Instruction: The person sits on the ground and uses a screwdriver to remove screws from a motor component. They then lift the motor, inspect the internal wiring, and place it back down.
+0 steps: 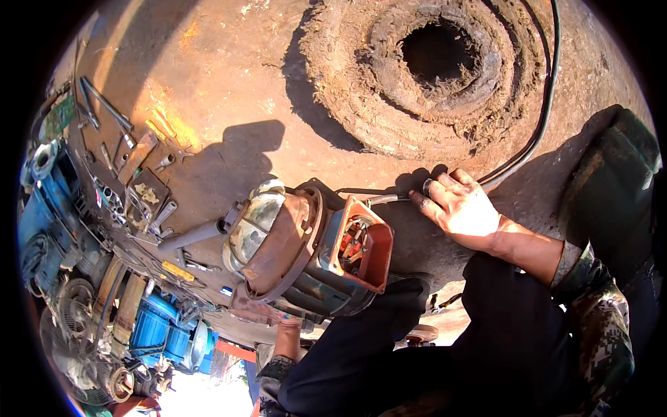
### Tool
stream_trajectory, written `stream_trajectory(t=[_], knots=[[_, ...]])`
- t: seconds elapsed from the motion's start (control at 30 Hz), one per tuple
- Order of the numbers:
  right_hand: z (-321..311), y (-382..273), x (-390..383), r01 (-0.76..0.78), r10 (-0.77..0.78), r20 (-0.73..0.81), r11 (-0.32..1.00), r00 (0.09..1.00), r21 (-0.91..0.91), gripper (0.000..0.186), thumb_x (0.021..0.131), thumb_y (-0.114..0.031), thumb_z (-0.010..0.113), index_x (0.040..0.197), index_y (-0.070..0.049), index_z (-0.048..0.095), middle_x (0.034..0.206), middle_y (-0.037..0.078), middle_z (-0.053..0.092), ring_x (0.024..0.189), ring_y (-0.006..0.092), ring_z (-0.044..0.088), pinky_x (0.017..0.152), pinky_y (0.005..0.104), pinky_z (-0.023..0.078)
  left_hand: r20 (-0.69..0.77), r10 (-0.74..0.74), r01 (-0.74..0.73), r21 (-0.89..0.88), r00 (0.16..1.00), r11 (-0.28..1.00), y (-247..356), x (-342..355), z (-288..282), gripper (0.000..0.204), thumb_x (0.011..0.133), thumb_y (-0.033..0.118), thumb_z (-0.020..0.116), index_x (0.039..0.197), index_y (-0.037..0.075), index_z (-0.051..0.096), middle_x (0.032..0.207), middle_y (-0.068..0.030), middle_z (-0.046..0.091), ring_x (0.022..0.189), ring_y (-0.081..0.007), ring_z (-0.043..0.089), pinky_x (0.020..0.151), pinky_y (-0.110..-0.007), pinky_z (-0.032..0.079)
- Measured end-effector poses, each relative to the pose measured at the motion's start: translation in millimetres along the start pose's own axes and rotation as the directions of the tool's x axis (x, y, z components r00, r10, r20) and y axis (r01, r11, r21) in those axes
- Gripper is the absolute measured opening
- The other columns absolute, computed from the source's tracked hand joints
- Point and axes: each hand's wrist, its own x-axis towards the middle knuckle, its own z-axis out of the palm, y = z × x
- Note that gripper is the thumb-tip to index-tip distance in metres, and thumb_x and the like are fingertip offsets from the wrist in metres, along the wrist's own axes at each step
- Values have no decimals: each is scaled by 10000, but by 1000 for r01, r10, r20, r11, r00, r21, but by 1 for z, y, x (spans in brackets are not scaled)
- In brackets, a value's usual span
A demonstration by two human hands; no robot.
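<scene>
Left hand (287, 338) is mostly hidden under the electric motor (299, 250), so can't tell its grip. Right hand (460, 208) pinches the black cable (538, 132) just right of the open terminal box (361, 243); tugging could yank the wires inside loose. Old tyre (424, 69) sits beyond.

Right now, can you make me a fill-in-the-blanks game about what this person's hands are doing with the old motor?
1. The right hand grips a black ____ on the rusty ground.
2. The motor has its red terminal box ____, showing wires.
3. Behind the right hand lies a worn-out ____ with a dark hole.
4. The left hand is mostly ____ under the motor.

Missing words: cable; open; tyre; hidden
</scene>
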Motion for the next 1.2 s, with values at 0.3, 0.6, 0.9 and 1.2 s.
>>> stream_trajectory(t=[0.3, 0.6, 0.9, 1.2], knots=[[7, 18, -6, -58, 58, -300, 998, 952, 6, 329, 845, -153, 697, 1160, -61, 725, 1013, 99, 601, 893, 246, 659, 719, 364, 569, -488, 204, -239, -10, 849, 971, 35, 4, -59, 601, 1103, 424, 459, 1464, -42, 578, 1404, -242, 653, 1246, -393, 652, 1115, -443, 491], [-62, 26, -7, 130, -239, -622, 968, 746, -216, 316, 717, -139, 748, 1024, -67, 744, 1002, 59, 672, 840, 202, 646, 700, 357, 479, -515, 365, -532, -221, 775, 818, 136, 1, -57, 1069, 1012, 786, 481, 1646, -48, 271, 1680, -234, 346, 1570, -372, 328, 1295, -499, 232], [-71, 63, 72, -71, -250, -779, 933, 575, -353, 294, 712, -223, 860, 963, -133, 735, 1070, 40, 665, 1020, 263, 636, 917, 435, 471, -565, 216, -483, -378, 796, 790, 134, 2, -47, 687, 1145, 455, 470, 1622, -22, 341, 1641, -203, 410, 1539, -337, 376, 1285, -462, 254], [-41, 29, 64, -255, 85, -703, 957, 706, -141, 398, 855, -120, 743, 1253, -106, 735, 1178, 117, 667, 1184, 305, 633, 1088, 477, 438, -644, 208, -536, -368, 736, 760, 124, 5, -31, 530, 1166, 324, 472, 1570, -14, 410, 1590, -183, 454, 1484, -303, 436, 1254, -425, 312]])
